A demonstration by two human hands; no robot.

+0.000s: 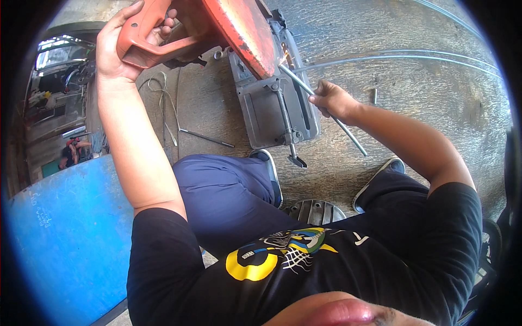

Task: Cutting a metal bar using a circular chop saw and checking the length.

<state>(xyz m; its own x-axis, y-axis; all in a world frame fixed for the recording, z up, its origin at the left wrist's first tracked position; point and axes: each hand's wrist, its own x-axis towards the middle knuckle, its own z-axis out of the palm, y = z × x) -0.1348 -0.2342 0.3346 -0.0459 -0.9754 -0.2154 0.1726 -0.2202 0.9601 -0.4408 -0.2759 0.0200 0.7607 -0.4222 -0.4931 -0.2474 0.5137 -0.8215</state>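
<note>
Within right hand (330, 99), thin metal rod (348, 133).

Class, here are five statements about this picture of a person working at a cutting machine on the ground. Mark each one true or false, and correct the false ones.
1. The left hand grips the red handle of the machine. True.
2. The right hand holds a thin metal rod. True.
3. The rod runs away from the machine, with no end near it. False: its far end reaches under the red blade guard.
4. The machine's grey base stands on a wooden table. False: it rests on the concrete floor.
5. A blue panel is on the person's right. False: it is on the left.
</note>
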